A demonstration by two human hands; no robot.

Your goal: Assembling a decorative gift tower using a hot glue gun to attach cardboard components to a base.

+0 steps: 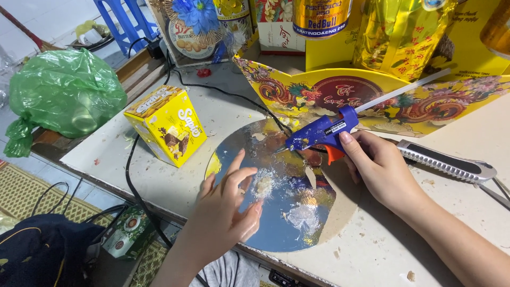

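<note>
My right hand (378, 166) grips a blue glue gun (323, 131) with an orange trigger, its nozzle pointing left over a round mirror-like disc (289, 223). A white glue stick (404, 90) juts from the back of the gun. My left hand (229, 204) rests open on the left part of the disc, fingers spread, thumb near a patch of dried glue (264, 183). The disc lies flat on the white table (223, 111), partly over the front edge.
A yellow snack box (167, 125) stands left of the disc. A black cable (133, 180) runs across the table. A utility knife (449, 162) lies to the right. A decorated yellow card panel (382, 103) and gift items stand behind. A green plastic bag (64, 93) sits far left.
</note>
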